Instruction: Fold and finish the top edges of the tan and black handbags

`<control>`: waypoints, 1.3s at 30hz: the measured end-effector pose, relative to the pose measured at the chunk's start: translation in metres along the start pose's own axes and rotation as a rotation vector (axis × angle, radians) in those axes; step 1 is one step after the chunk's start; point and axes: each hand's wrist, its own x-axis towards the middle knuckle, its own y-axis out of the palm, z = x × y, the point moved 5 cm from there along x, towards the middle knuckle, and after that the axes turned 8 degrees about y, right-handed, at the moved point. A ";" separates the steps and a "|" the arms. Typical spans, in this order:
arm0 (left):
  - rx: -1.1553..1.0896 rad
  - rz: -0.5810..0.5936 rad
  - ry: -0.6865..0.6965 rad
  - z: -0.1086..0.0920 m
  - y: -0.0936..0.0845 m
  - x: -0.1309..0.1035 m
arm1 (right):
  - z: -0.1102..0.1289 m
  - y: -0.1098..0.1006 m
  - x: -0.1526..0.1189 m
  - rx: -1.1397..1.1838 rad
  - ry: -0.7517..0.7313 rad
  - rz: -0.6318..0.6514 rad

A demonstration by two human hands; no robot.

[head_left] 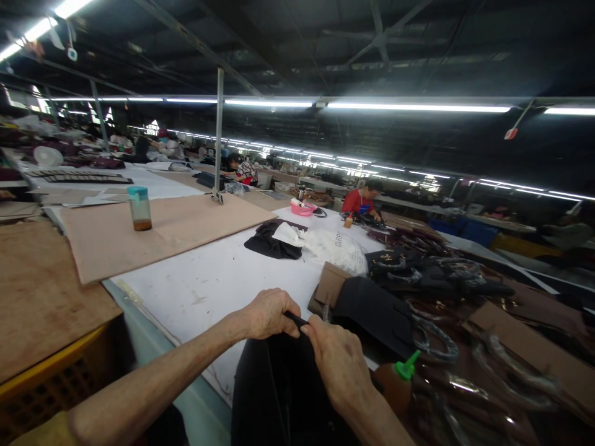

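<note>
A black bag stands at the near edge of the table, its lower part cut off by the frame. My left hand is closed on its top edge, fingers curled around the dark material. Close beside it, my right hand pinches the same edge with the thumb on top. A short dark strip of that edge shows between the two hands. Just right of my right wrist is a glue bottle with a green nozzle, partly hidden by the forearm. Another black bag lies beyond my right hand.
Brown and black bags with wrapped handles pile up on the right. A white plastic bag and black cloth lie ahead. A blue-lidded jar stands on tan board. A yellow crate is at left. A person works farther back.
</note>
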 end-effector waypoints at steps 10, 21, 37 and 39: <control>-0.030 0.014 0.037 -0.001 0.000 -0.004 | -0.001 0.000 0.004 0.006 -0.005 0.061; 0.055 -0.046 -0.223 0.010 -0.015 -0.029 | 0.008 0.002 0.017 -0.024 -0.077 0.151; -0.298 -0.177 -0.153 0.036 -0.010 -0.039 | 0.011 0.009 0.017 -0.007 -0.094 0.155; -0.300 -0.190 -0.150 0.033 -0.010 -0.039 | 0.012 0.007 0.018 0.099 -0.104 0.152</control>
